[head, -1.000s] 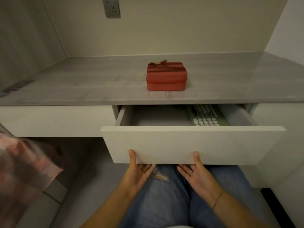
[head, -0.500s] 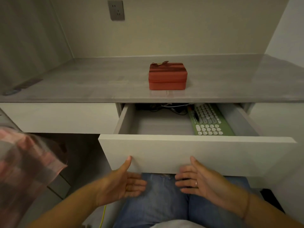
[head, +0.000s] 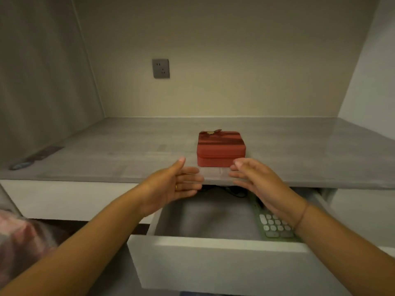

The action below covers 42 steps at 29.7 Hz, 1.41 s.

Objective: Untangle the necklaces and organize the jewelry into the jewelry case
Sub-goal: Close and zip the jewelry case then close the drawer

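Jewelry case (head: 221,149): red, rectangular, lid closed, standing flat on the grey tabletop (head: 128,146) near its front edge, roughly mid-width. A small gold-toned piece (head: 210,132) lies on the lid at the back edge (too small to identify).

Left hand (head: 171,184): held in the air before the tabletop edge, left of the case and apart from it. Palm faces right, thumb up, fingers (head: 192,178) straight and holding nothing. A ring (head: 176,186) shows on one finger.

Right hand (head: 256,180): opposite the left, palm facing left, fingers loosely extended and holding nothing. Its thumb overlaps the lower right corner of the case in view; contact cannot be told, as the hand is blurred. A thin bracelet (head: 301,216) circles the wrist.

Drawer (head: 213,259): white front, pulled out below the tabletop, under both forearms. Inside, at the right, lies a green keyboard (head: 275,226) with pale keys; dark cables (head: 226,191) lie at the back.

Wall outlet (head: 161,68): grey, on the back wall, above and left of the case.

Pink cloth (head: 19,236): lower left edge, blurred.
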Each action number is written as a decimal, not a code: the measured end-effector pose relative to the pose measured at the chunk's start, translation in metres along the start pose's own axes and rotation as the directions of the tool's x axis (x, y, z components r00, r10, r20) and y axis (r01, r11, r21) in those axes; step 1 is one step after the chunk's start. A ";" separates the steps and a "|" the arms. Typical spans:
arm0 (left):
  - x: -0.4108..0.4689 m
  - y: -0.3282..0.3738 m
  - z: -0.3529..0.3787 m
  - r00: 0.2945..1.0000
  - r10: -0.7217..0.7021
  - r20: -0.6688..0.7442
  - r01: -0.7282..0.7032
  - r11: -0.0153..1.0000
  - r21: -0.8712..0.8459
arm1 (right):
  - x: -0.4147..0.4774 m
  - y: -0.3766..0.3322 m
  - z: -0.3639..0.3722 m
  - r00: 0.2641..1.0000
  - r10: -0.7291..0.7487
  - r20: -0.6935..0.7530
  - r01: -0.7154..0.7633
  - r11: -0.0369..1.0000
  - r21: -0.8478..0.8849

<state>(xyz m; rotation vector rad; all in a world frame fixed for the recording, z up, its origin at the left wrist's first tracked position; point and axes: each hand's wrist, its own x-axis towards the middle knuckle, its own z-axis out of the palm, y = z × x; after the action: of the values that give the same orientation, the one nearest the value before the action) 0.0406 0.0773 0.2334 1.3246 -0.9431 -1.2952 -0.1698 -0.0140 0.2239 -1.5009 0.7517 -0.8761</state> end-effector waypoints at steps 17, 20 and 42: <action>0.165 0.038 0.010 0.975 -0.053 -0.216 0.060 0.998 0.025 | 0.167 0.027 -0.025 0.963 0.156 -0.222 -0.183 0.977 -0.107; 0.164 0.038 0.015 0.986 -0.030 -0.162 0.041 0.997 0.066 | 0.168 0.029 -0.023 0.962 0.164 -0.218 -0.182 0.981 -0.067; 0.006 -0.039 0.036 0.983 0.170 -0.071 -0.168 0.985 0.028 | -0.023 0.027 0.016 0.984 0.049 -0.173 -0.020 0.986 0.164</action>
<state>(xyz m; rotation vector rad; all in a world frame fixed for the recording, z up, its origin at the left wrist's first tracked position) 0.0009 0.0738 0.1975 1.2714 -0.9984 -1.1020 -0.1672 0.0112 0.1936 -1.2749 0.8133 -1.0284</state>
